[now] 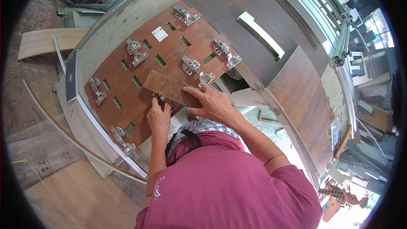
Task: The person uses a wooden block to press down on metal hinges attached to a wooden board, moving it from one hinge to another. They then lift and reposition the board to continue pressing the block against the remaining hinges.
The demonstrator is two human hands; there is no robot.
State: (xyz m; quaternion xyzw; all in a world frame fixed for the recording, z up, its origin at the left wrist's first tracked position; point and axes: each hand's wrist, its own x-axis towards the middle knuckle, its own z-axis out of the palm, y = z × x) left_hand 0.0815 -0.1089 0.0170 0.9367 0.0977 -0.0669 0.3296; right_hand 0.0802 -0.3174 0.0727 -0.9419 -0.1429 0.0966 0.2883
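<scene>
A reddish-brown board with rectangular slots lies on the bench, and several metal hinges stand on it. My right hand grips the lower right end of a small brown wooden block, thumb below and fingers on top. Just left of the block's underside, my left hand has its fingers closed on a small metal part, partly hidden by the fingers and the block. A hinge sits directly above my right hand. A white square label is on the board.
Right of the board lie a white-edged strip and a large brown panel on the dark bench top. A curved edging strip runs along the left. Another person is far off at the lower right.
</scene>
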